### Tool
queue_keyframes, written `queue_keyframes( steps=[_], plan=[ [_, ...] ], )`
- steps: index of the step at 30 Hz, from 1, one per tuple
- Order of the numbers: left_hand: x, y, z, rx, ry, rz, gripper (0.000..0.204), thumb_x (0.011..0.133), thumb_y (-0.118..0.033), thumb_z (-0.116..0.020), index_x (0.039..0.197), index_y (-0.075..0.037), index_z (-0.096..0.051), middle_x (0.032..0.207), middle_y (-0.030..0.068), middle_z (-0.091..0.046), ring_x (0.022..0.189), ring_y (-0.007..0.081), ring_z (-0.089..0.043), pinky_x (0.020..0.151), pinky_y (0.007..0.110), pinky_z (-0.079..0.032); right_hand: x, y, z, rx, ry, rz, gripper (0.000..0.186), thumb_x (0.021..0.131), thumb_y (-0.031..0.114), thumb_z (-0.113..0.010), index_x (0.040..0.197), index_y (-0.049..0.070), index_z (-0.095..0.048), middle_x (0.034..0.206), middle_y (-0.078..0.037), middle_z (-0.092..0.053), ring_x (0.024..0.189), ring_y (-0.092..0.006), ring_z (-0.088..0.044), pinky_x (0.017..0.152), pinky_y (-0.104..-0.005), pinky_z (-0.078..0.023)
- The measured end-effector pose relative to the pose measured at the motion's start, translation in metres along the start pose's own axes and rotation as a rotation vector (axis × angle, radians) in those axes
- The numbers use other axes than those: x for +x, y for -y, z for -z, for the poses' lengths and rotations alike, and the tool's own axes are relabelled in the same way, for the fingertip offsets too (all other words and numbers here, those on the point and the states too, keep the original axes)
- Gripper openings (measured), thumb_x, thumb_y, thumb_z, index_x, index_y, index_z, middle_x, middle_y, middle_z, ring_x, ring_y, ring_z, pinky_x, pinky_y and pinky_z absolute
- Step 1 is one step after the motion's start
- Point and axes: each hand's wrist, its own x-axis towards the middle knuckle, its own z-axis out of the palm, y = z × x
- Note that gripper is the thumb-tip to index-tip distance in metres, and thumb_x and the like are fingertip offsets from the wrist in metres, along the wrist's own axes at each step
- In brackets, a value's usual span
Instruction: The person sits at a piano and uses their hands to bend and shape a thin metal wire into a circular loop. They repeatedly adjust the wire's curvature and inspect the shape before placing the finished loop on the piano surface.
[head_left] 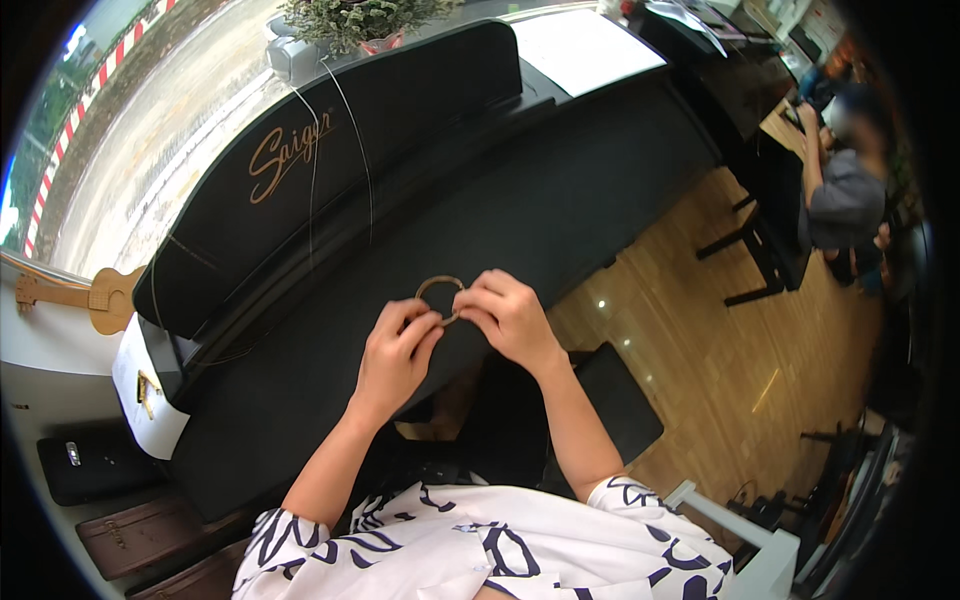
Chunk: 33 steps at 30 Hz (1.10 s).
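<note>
Between my hands is a thin brownish-gold ring or coil (pixel 428 284), held up over the black piano lid. My left hand (pixel 398 350) pinches its lower left side with thumb and fingertips. On the opposite side, my right hand (pixel 505 312) grips it the same way. The fingers hide part of the ring, and I cannot make out whether it is a coiled string or a solid hoop. Below lies the closed lid of the black piano (pixel 450 200). Two thin pale strings or wires (pixel 369 180) hang down over its upright front panel.
White paper (pixel 580 50) lies at the piano's far right end. A potted plant (pixel 365 22) stands behind the panel. At left are a small guitar (pixel 110 300), another white sheet (pixel 140 385) and dark cases (pixel 145 535). A person (pixel 848 190) sits at right, near a black stool (pixel 765 255).
</note>
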Motion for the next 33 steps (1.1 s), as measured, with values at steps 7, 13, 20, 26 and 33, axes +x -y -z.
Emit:
queue_keyframes(
  steps=[7,13,20,26,33],
  plan=[
    [0.0,0.001,0.007,-0.09,0.045,0.122,0.02,0.076,0.003,-0.078,0.094,-0.003,-0.072,0.096,0.009,-0.066,0.079,0.0251,-0.063,0.067,0.035,-0.053,0.012,0.008,0.013,0.049,0.242,-0.163,0.017,0.078,0.013,-0.079,0.093,0.009,-0.075,0.083,-0.004,-0.07,0.075,-0.0243,-0.062,0.067,-0.0358,-0.052],
    [0.003,0.003,0.018,-0.269,0.021,0.2,0.017,0.078,0.0,-0.079,0.093,-0.001,-0.071,0.093,0.0093,-0.064,0.081,0.0259,-0.063,0.066,0.036,-0.053,0.039,0.034,0.017,0.028,0.38,-0.397,0.011,0.084,0.01,-0.075,0.094,0.006,-0.075,0.081,-0.008,-0.069,0.07,-0.0223,-0.063,0.065,-0.0332,-0.051],
    [0.027,-0.065,0.058,-0.405,-0.007,0.361,0.012,0.081,0.0,-0.077,0.092,0.0,-0.072,0.093,0.0102,-0.064,0.083,0.0262,-0.064,0.066,0.036,-0.054,0.041,0.089,0.054,0.213,0.252,-0.89,0.011,0.088,-0.002,-0.07,0.097,0.001,-0.064,0.077,-0.001,-0.064,0.062,-0.0031,-0.057,0.055,-0.0204,-0.043],
    [0.082,-0.093,0.065,-0.368,0.03,0.217,0.012,0.081,0.001,-0.072,0.092,0.0,-0.067,0.095,0.01,-0.062,0.088,0.0274,-0.061,0.073,0.037,-0.055,0.087,0.107,0.106,0.52,0.062,-1.173,0.025,0.093,-0.002,-0.067,0.115,0.0,-0.058,0.083,-0.002,-0.065,0.066,-0.0065,-0.062,0.057,-0.019,-0.046],
    [0.155,-0.119,0.034,-0.453,-0.025,0.344,0.019,0.082,0.005,-0.07,0.101,0.002,-0.068,0.098,0.0116,-0.061,0.083,0.0263,-0.066,0.072,0.035,-0.056,0.098,0.045,0.16,0.555,0.101,-1.201,0.016,0.093,0.0,-0.066,0.109,0.0,-0.065,0.083,-0.002,-0.067,0.067,-0.0068,-0.063,0.057,-0.019,-0.046]
  ],
)
